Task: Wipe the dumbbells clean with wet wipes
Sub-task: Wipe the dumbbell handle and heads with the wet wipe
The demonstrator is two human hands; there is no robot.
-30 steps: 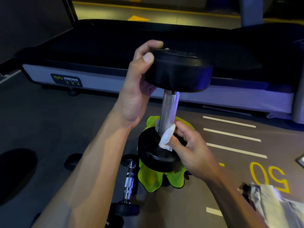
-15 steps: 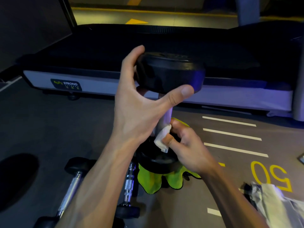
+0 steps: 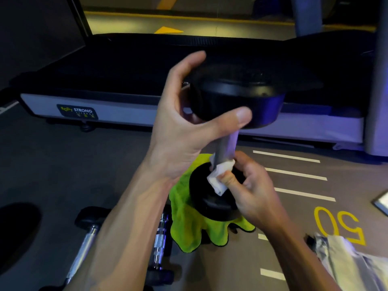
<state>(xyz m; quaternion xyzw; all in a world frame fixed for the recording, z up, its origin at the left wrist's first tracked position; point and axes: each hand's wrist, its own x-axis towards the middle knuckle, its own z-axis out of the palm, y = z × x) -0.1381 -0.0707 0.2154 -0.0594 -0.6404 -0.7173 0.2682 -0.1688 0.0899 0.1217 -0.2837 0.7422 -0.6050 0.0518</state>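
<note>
Head view: the dumbbell stands upright between both hands, its lower head on a green cloth. The left hand clasps the upper head. Below it, the right hand pinches a white wet wipe against the steel handle. Two smaller dumbbells lie on the floor under the left forearm.
</note>
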